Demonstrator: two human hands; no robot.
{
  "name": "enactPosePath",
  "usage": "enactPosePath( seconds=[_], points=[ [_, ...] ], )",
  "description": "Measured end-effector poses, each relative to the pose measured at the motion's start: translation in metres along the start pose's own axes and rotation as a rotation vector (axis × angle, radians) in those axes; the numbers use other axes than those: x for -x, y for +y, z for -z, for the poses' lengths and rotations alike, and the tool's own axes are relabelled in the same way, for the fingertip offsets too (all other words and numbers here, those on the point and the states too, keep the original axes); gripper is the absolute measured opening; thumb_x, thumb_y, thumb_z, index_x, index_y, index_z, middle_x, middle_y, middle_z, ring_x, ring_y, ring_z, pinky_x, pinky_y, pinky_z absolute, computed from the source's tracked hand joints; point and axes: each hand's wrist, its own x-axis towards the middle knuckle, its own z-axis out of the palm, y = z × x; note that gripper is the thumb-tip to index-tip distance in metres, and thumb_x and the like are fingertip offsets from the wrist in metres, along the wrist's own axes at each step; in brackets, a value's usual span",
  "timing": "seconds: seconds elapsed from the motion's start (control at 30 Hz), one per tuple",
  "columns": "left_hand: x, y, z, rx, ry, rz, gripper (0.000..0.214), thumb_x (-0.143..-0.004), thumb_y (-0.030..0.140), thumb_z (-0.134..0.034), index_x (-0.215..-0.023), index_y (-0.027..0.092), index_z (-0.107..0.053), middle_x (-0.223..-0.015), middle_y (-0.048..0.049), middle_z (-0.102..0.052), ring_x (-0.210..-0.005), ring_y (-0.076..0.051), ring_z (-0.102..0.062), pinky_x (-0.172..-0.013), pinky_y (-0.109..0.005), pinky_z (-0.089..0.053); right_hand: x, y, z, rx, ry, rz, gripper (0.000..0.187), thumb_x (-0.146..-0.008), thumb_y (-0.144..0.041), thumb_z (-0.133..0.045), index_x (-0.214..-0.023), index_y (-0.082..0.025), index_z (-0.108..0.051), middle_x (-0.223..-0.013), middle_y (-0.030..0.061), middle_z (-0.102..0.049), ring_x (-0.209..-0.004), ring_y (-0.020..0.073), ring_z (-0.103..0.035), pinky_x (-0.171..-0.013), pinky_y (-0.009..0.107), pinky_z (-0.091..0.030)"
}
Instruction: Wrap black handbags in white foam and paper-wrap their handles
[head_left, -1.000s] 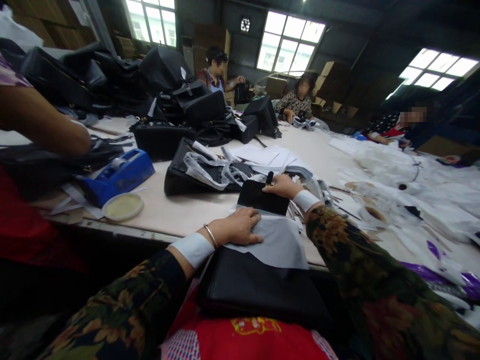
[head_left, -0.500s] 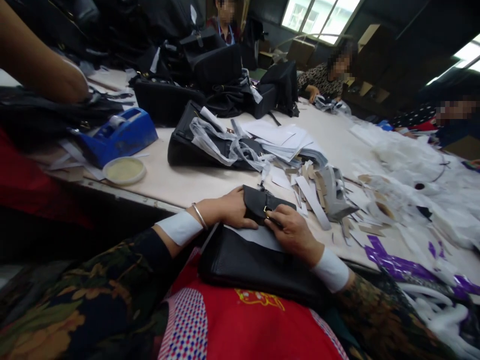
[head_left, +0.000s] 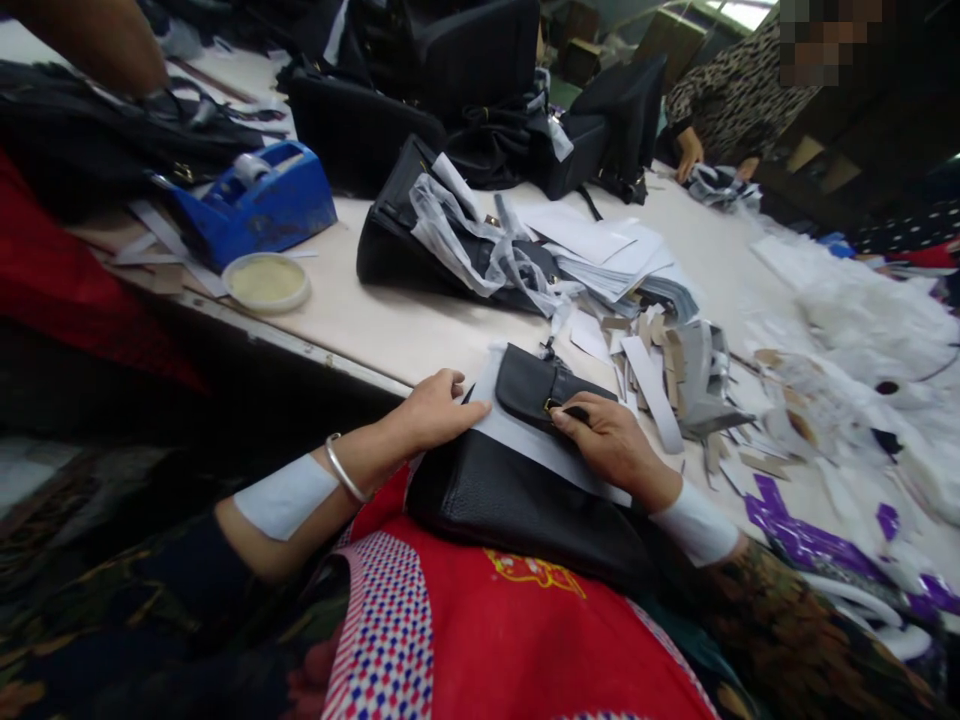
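Observation:
A black leather bag [head_left: 517, 510] lies against my lap at the table edge, with a white paper sheet [head_left: 517, 448] on it. Over the sheet rests a small black flap pouch [head_left: 525, 382] with a strap and gold buckle. My right hand [head_left: 615, 440] pinches the dark strap end of this pouch just below the buckle. At the left edge of the sheet is my left hand [head_left: 435, 410], thumb stretched out by the paper and apart from the curled fingers, with nothing visible in it. The pouch's right end is partly hidden behind my right hand.
A blue tape dispenser [head_left: 262, 205] and a shallow round dish [head_left: 266, 282] stand at left. Beyond lie a black bag [head_left: 390, 240] wrapped in plastic strips, a paper stack [head_left: 622, 255], a grey tape dispenser [head_left: 705, 380] and scraps. A co-worker's hand [head_left: 688, 153] is across the table.
My left hand has come off the pouch and moved left, uncovering its left end and the white sheet. The right hand stays at the buckle. The view has tilted down.

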Motion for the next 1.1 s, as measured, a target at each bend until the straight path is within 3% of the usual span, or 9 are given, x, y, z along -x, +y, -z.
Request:
enactPosePath(
  seconds=[0.2,0.37,0.47,0.63,0.8,0.97,1.1],
  points=[
    [-0.011,0.001,0.007,-0.108,-0.086,0.018,0.073,-0.068,0.058,-0.067,-0.122,0.009,-0.061,-0.116,-0.0166,-0.07,-0.106,-0.03,-0.067,-0.085,-0.033,-0.051,-0.009,-0.008,0.011,0.04,-0.116,-0.134,0.037,-0.092,-0.045,-0.05,-0.07,-0.018,-0.062,-0.069,0.0024,-0.059,-0.062,0.0156,-0.053,-0.057,0.028,-0.036],
    [-0.016,0.005,0.013,-0.186,-0.197,-0.044,0.059,-0.073,0.065,-0.057,-0.095,0.013,-0.071,-0.098,-0.0134,-0.073,-0.092,-0.029,-0.068,-0.074,-0.033,-0.049,-0.009,-0.003,0.008,0.003,-0.073,-0.201,0.041,-0.089,-0.052,-0.052,-0.069,-0.018,-0.061,-0.061,0.0007,-0.056,-0.057,0.0153,-0.05,-0.053,0.028,-0.033],
    [-0.014,0.008,0.014,-0.189,-0.23,-0.029,0.059,-0.075,0.065,-0.054,-0.094,0.012,-0.072,-0.096,-0.0134,-0.073,-0.089,-0.029,-0.068,-0.07,-0.032,-0.048,-0.008,-0.003,0.005,0.024,-0.031,-0.221,0.043,-0.088,-0.053,-0.053,-0.067,-0.018,-0.061,-0.059,0.0006,-0.055,-0.056,0.0152,-0.05,-0.052,0.027,-0.033],
    [-0.009,0.01,0.013,-0.085,-0.268,-0.016,0.058,-0.073,0.059,-0.058,-0.106,0.013,-0.07,-0.103,-0.0114,-0.073,-0.091,-0.026,-0.068,-0.07,-0.03,-0.049,-0.009,-0.002,0.005,0.033,-0.076,-0.143,0.033,-0.091,-0.045,-0.055,-0.083,-0.017,-0.071,-0.075,0.004,-0.067,-0.067,0.0174,-0.059,-0.058,0.027,-0.041],
    [-0.007,0.006,0.009,-0.109,-0.217,-0.021,0.046,-0.071,0.049,-0.059,-0.098,0.013,-0.07,-0.097,-0.0116,-0.073,-0.085,-0.026,-0.067,-0.064,-0.029,-0.047,-0.009,0.003,0.008,0.023,-0.142,-0.034,0.026,-0.093,-0.037,-0.056,-0.093,-0.018,-0.074,-0.089,0.0055,-0.069,-0.078,0.0185,-0.063,-0.07,0.029,-0.048],
    [-0.007,0.001,0.006,-0.098,-0.197,-0.032,0.042,-0.071,0.046,-0.059,-0.096,0.013,-0.069,-0.093,-0.0105,-0.072,-0.082,-0.024,-0.067,-0.062,-0.029,-0.046,-0.004,-0.003,0.001,0.146,-0.105,0.113,0.022,-0.094,-0.027,-0.055,-0.096,-0.017,-0.074,-0.097,0.0093,-0.067,-0.09,0.0217,-0.062,-0.085,0.035,-0.049],
    [-0.006,0.003,0.006,-0.127,-0.181,-0.042,0.042,-0.072,0.044,-0.058,-0.096,0.012,-0.069,-0.094,-0.0115,-0.072,-0.083,-0.025,-0.066,-0.063,-0.029,-0.046,0.002,-0.011,-0.014,0.343,-0.1,0.24,0.023,-0.094,-0.017,-0.05,-0.1,-0.012,-0.072,-0.097,0.0144,-0.065,-0.09,0.0257,-0.057,-0.085,0.039,-0.049]
  ],
)
